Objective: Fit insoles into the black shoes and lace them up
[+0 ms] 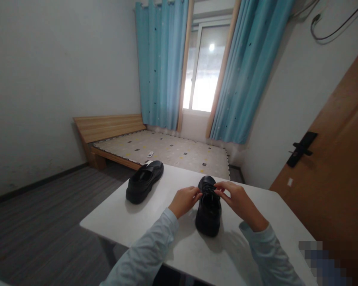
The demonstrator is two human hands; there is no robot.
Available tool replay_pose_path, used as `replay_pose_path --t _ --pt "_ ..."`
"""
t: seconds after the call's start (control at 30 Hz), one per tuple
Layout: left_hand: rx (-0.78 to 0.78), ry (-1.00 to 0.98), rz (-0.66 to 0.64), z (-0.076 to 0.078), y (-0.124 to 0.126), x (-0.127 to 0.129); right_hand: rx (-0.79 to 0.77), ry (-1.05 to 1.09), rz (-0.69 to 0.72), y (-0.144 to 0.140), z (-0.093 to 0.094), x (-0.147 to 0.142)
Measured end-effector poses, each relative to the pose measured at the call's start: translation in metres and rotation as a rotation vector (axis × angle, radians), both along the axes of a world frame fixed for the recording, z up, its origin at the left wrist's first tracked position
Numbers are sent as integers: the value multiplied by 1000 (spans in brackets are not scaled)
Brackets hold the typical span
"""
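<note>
A black lace-up shoe [208, 216] rests upright on the white table [164, 234], its toe pointing away from me and its heel near me. At the left side of its laces [208, 188], my left hand [185, 200] has its fingers pinched together. My right hand [231, 194] pinches at the right side of the laces with thumb and forefinger. The dark laces blend into the shoe, so the exact strands in my fingers are hard to make out. Another black shoe [141, 186] stands apart on the table's left part, toe pointing away and to the right.
Beyond the table is a low wooden bed with a patterned mattress [173, 153], and a white remote [150, 154] lies on it. Blue curtains [162, 67] hang beside the window. A brown door [340, 159] is on the right. A dark object [170, 276] shows at the near table edge.
</note>
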State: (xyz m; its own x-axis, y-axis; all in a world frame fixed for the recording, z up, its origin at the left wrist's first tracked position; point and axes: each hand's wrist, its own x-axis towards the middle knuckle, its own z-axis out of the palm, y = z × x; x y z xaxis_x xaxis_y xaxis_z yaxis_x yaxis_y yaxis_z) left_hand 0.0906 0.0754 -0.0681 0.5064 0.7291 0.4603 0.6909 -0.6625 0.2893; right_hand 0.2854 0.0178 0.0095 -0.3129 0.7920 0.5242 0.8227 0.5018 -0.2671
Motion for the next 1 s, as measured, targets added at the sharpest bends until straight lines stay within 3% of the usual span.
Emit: replay_pose_path --t 0.27,0.47,0.73,1.0 --pt "5 -140 -68 1 -1 2 55 106 77 22 -31 9" --pt "18 -193 -88 0 -1 4 64 50 92 30 -48 13" --pt "-57 -277 -172 1 2 9 28 17 125 28 -54 11" --pt "-97 -295 -254 16 11 12 108 79 135 24 -52 12"
